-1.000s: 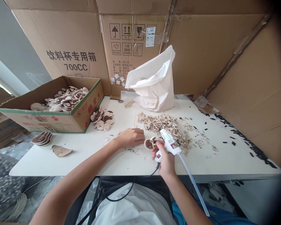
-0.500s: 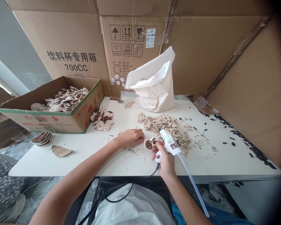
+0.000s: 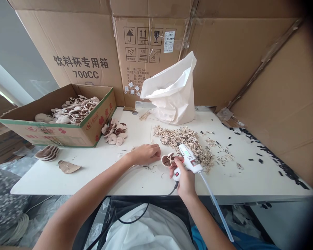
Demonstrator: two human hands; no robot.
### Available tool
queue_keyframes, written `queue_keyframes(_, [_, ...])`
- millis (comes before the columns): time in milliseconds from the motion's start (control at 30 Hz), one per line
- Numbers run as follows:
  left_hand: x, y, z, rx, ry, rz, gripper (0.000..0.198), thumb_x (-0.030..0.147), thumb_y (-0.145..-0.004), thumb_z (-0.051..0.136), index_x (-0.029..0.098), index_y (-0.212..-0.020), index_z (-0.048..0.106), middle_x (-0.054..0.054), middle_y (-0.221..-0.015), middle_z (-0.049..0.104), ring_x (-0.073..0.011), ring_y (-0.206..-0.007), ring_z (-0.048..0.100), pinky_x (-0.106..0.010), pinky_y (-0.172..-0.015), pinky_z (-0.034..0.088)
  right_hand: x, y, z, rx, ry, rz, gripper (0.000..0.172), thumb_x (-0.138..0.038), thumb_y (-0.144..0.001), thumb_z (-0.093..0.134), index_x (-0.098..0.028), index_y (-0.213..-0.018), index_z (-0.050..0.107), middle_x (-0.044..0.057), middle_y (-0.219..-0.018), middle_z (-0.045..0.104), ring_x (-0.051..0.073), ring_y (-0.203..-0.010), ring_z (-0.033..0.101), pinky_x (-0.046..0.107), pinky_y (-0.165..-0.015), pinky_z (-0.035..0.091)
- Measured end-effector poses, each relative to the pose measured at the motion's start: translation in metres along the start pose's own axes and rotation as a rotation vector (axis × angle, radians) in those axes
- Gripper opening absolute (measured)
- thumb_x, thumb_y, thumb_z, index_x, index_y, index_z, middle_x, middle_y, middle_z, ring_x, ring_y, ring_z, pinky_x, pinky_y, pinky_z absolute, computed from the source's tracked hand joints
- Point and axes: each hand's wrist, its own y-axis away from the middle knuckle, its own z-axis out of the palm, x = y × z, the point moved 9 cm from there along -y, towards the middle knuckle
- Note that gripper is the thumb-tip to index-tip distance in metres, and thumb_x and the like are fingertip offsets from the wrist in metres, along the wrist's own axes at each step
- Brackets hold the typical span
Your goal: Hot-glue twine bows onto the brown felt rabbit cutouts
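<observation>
My right hand [image 3: 185, 178] is wrapped round a white hot glue gun [image 3: 190, 158], its clear glue stick trailing from the back toward me. The thumb and fingers of that hand also pinch a small brown and cream slipper-shaped piece [image 3: 165, 160] with a cream bow on it. Just left of that piece, my left hand [image 3: 147, 153] rests on the table with its fingers curled together. Whatever is in the left fingers is hidden. A pile of small cream bows [image 3: 182, 137] lies beyond the glue gun.
A cardboard box [image 3: 94, 130] of slipper-shaped pieces stands at left, a loose heap of felt pieces [image 3: 114, 132] beside it. Behind the bows stands a white bag [image 3: 172, 100]. Black bits [image 3: 276, 156] litter the right edge. Tall cardboard walls [image 3: 232, 59] enclose the back.
Both hands, the glue gun and the slipper-shaped piece hold almost the same places. The whole view has shifted very slightly.
</observation>
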Motion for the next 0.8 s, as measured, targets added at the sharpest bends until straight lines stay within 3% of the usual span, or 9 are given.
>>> queue_keyframes(300, [0.005,-0.002,0.002,0.035,0.093,0.058,0.018,0.028,-0.106,0.049,0.017,-0.103,0.062,-0.006,-0.095,0.069,-0.0155,-0.074,0.061,-0.028,-0.067,0.044,0.001,0.000,-0.002,-0.001,0.008,0.001,0.029,-0.042,-0.077,0.082,-0.020,-0.081,0.065,-0.001,-0.058,0.066,0.013,-0.039,0.054,0.024,-0.037,0.043])
queue_keyframes(433, [-0.003,0.002,-0.026,0.297,0.267,0.034,0.019,0.029,-0.108,0.047,0.018,-0.109,0.061,-0.008,-0.104,0.067,-0.0153,-0.082,0.062,-0.028,-0.073,0.049,0.002,-0.001,-0.003,0.006,-0.002,0.008,0.029,-0.043,-0.077,0.082,-0.020,-0.083,0.066,-0.001,-0.058,0.065,0.013,-0.039,0.054,0.023,-0.037,0.042])
queue_keyframes(533, [-0.010,0.011,-0.052,0.528,0.318,-0.002,0.017,0.030,-0.108,0.047,0.018,-0.103,0.058,-0.006,-0.097,0.065,-0.0140,-0.078,0.058,-0.027,-0.072,0.049,0.004,-0.001,-0.003,0.001,-0.005,0.015,0.029,-0.043,-0.077,0.082,-0.020,-0.083,0.065,-0.001,-0.058,0.066,0.013,-0.038,0.054,0.023,-0.037,0.043])
queue_keyframes(600, [-0.009,0.015,-0.060,0.607,0.301,0.005,0.017,0.029,-0.108,0.046,0.018,-0.100,0.057,-0.005,-0.095,0.062,-0.0135,-0.077,0.056,-0.027,-0.071,0.048,0.004,-0.001,-0.003,0.003,-0.006,0.016,0.028,-0.042,-0.077,0.082,-0.020,-0.083,0.065,-0.001,-0.058,0.066,0.013,-0.038,0.054,0.023,-0.037,0.043])
queue_keyframes(667, [-0.003,0.015,-0.059,0.611,0.293,0.028,0.017,0.029,-0.109,0.044,0.019,-0.100,0.056,-0.006,-0.097,0.061,-0.0135,-0.079,0.056,-0.027,-0.072,0.048,0.004,-0.002,-0.003,0.007,-0.005,0.013,0.029,-0.043,-0.077,0.082,-0.020,-0.084,0.066,0.000,-0.058,0.066,0.012,-0.039,0.054,0.023,-0.037,0.043])
queue_keyframes(800, [0.003,0.008,-0.039,0.494,0.364,0.019,0.017,0.029,-0.109,0.042,0.019,-0.100,0.053,-0.005,-0.097,0.063,-0.0111,-0.072,0.057,-0.026,-0.070,0.048,0.005,-0.002,-0.003,0.009,-0.009,0.014,0.030,-0.043,-0.077,0.083,-0.020,-0.085,0.066,0.000,-0.057,0.067,0.013,-0.039,0.055,0.022,-0.037,0.043])
